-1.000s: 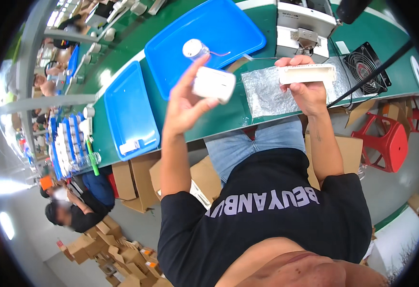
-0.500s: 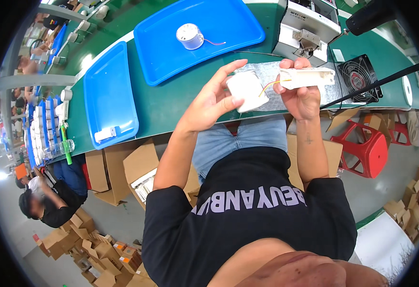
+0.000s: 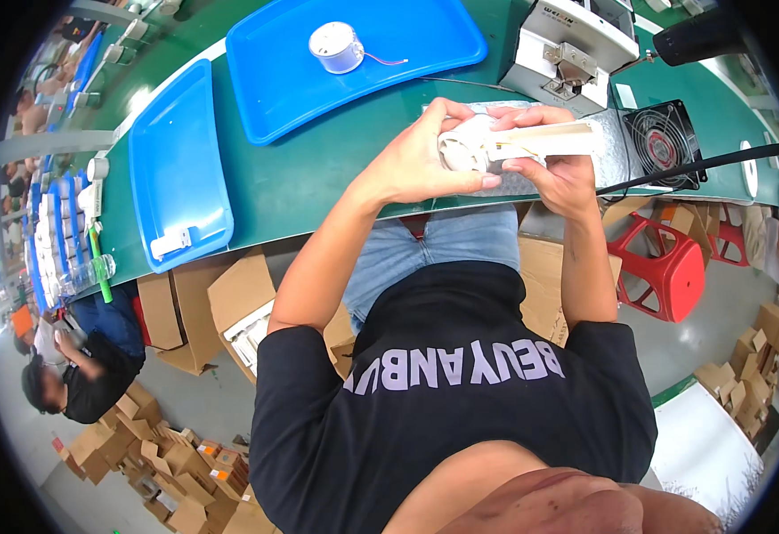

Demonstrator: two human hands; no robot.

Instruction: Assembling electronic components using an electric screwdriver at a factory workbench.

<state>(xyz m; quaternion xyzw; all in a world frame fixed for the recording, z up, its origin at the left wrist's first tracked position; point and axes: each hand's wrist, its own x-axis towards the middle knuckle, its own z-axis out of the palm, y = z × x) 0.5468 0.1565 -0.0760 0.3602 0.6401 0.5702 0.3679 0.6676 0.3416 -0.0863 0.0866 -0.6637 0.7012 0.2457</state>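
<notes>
My left hand (image 3: 414, 158) is closed around a white rounded plastic part (image 3: 463, 148), thumb below and fingers over its top. My right hand (image 3: 569, 182) grips a long white plastic housing (image 3: 554, 140), its thumb along the lower side. The two white parts meet end to end between my hands, above a silvery metal sheet (image 3: 616, 151) at the bench's near edge. Fingers cover the place where the parts meet, so I cannot tell whether they are joined. The coloured wires between them are now mostly hidden.
A large blue tray (image 3: 274, 111) holds a white cylinder (image 3: 336, 48) with a thin red wire. Another blue tray (image 3: 180, 151) on the left holds a small white piece (image 3: 170, 243). A boxy machine (image 3: 568, 58), a black fan (image 3: 663, 145) and a black cable (image 3: 719, 165) are at right.
My hands have come together, bringing the rounded part against the housing's end. The left hand has turned and wrapped further round its part. The view has shifted slightly.
</notes>
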